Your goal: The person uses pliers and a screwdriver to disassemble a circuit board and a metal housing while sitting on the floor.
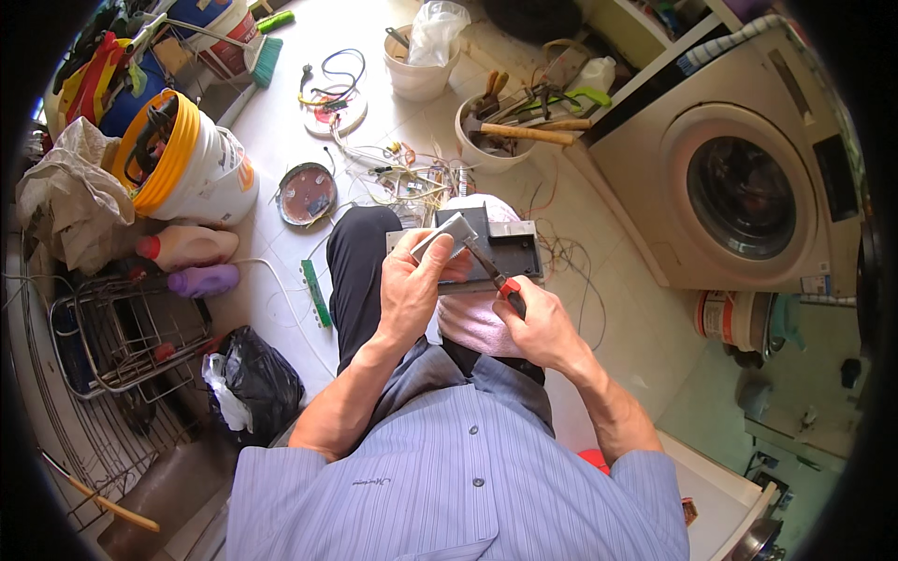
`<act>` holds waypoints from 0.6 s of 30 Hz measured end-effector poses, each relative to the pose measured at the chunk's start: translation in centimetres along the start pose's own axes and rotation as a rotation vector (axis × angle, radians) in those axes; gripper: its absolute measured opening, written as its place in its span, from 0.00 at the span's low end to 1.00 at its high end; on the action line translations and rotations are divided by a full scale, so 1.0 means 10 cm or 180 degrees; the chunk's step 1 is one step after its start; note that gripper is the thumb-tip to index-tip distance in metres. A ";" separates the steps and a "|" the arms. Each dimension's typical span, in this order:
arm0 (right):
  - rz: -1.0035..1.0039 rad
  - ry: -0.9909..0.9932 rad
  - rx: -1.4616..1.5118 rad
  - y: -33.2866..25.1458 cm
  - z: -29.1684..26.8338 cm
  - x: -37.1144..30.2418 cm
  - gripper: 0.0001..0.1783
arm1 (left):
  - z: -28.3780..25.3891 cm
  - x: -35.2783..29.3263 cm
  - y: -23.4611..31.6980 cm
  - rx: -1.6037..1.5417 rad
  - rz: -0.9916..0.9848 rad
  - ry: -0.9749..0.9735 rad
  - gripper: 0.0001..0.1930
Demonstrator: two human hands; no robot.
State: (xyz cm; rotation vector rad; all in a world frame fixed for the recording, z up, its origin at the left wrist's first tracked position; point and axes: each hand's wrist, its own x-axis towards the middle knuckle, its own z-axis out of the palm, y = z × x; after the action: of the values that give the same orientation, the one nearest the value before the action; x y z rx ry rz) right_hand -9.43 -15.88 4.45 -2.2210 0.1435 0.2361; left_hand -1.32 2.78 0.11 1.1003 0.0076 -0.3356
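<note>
My left hand [413, 285] grips a small silver-grey metal piece [445, 237], flat-faced with what look like fins along one edge, above my lap. My right hand [545, 327] is closed round a slim tool with a red-and-black handle [511, 292]; whether it is a screwdriver or pliers I cannot make out. Its dark tip meets the right end of the metal piece, or comes very close. Beneath both hands a dark metal housing [515, 254] with silver edges rests across my knees. A pink cloth [475, 325] covers my right leg under it.
Loose wires and electronic parts [412, 178] lie on the floor ahead. A tool bucket [477, 150] with a hammer [527, 134] stands beyond. A washing machine [645, 201] is at right; a yellow-rimmed bucket [220, 178] and wire rack [122, 337] at left. A green circuit board [316, 293] lies beside my left leg.
</note>
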 end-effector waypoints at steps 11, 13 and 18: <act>-0.0140 -0.0143 -0.0044 0.21 0.05 -0.02 0.12 | -0.12 -0.06 0.01 -0.0265 -0.0448 -0.0252 0.14; -0.0221 -0.0011 -0.0077 0.21 0.08 -0.04 0.13 | -0.11 -0.07 0.01 -0.0013 -0.0358 -0.0250 0.13; -0.0307 0.0273 -0.0252 0.16 0.10 -0.09 0.13 | -0.05 -0.11 0.02 0.0428 -0.0095 -0.0100 0.10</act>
State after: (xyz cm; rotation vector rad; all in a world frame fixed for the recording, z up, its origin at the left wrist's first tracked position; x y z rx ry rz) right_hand -10.71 -15.99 2.83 -2.3110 0.0744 0.0952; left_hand -2.25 3.64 0.27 1.2290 -0.0269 -0.3844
